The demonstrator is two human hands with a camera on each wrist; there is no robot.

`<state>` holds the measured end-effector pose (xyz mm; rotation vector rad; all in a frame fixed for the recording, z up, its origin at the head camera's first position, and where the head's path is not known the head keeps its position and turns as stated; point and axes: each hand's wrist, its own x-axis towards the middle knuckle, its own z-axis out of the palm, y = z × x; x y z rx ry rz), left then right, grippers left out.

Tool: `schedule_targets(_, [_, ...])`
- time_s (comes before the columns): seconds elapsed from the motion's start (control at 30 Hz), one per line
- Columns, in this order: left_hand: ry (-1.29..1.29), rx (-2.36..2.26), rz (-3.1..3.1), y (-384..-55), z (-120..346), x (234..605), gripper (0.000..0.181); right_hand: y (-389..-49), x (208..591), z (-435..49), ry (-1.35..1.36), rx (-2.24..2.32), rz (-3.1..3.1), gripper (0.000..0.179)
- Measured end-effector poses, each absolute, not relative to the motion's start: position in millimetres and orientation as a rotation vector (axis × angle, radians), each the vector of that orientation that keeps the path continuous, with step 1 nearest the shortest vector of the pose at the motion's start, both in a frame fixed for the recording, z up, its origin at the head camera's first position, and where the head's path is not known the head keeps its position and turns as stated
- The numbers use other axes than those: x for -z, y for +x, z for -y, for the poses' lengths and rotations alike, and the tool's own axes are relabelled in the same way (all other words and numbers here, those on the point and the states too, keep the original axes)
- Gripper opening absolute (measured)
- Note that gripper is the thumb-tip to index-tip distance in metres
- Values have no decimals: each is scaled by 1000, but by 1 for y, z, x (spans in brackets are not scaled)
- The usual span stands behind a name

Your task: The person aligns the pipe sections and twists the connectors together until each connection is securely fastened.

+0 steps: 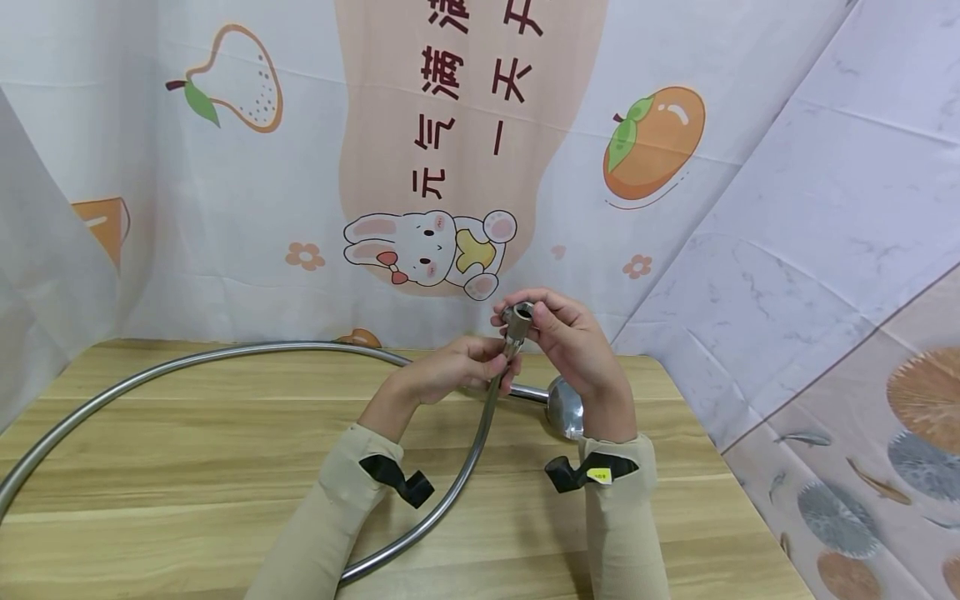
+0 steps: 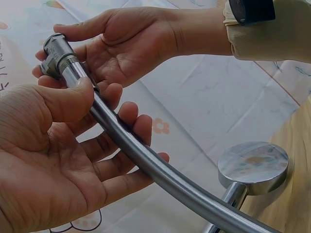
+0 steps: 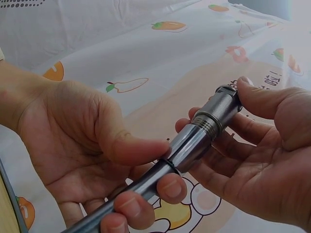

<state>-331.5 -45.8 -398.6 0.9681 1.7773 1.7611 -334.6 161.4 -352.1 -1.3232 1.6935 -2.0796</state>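
My left hand (image 1: pixel 442 372) grips the silver shower hose (image 1: pixel 453 493) just below its end, thumb on top and fingers curled underneath. At that end, a smooth metal sleeve (image 3: pixel 188 143) meets a short metal fitting (image 3: pixel 217 109) with a side outlet. A few threads show between the sleeve and the fitting in the right wrist view. My right hand (image 1: pixel 576 343) pinches the fitting between thumb and fingers, its thumb by the open end. Behind the hands, a chrome shower head (image 1: pixel 566 407) lies on the table, its handle pointing left and partly hidden by the left hand.
The hose's far stretch (image 1: pixel 187 360) arcs along the back of the wooden table (image 1: pixel 225 467) and leaves view at the left. A printed cloth (image 1: pixel 262 183) hangs behind the table, and a marbled sheet (image 1: pixel 750 275) hangs on the right. Black straps (image 1: pixel 611 467) circle both sleeves.
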Motion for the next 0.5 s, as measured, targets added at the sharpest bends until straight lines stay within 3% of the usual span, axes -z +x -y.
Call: schedule_targets(0.5, [964,-1754,-1784,-332,46,399,29,-332,349,-161,-1340,2078,-1696,24])
